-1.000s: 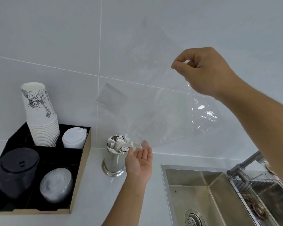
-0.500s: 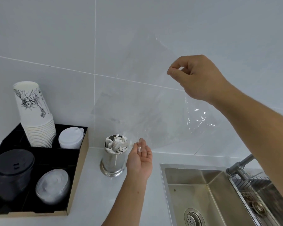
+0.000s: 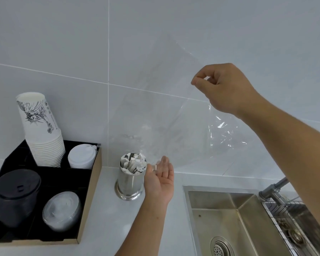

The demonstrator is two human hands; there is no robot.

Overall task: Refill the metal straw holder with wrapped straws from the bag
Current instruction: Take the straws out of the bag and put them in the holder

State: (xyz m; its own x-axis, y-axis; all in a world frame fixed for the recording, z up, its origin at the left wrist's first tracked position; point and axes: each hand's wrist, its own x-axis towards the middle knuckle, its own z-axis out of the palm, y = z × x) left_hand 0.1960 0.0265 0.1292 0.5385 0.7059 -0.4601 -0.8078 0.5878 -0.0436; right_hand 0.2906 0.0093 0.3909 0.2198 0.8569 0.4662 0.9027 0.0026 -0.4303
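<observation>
- A steel sink fills the near right of the pale desk, a wire rack beside it and a grey tap behind.
- At near left, a black-lined cardboard tray holds a dark lidded jar, a stack of clear lids, a stack of white lids and a tall stack of printed paper cups.
- The left hand is cupped palm up just right of the metal straw holder, fingers loosely spread around the bag's lower corner; whether they grip it cannot be told. The hand sits where it did half a second ago.
- The holder stands upright on the desk, packed with wrapped straws whose white ends poke above the rim, as before.
- Farther back, the right hand is raised before the tiled wall, thumb and forefinger pinching the top edge of the clear plastic bag.
- The bag hangs tilted from that pinch down toward the holder's mouth, looking empty; it is spread wider than a moment earlier.
</observation>
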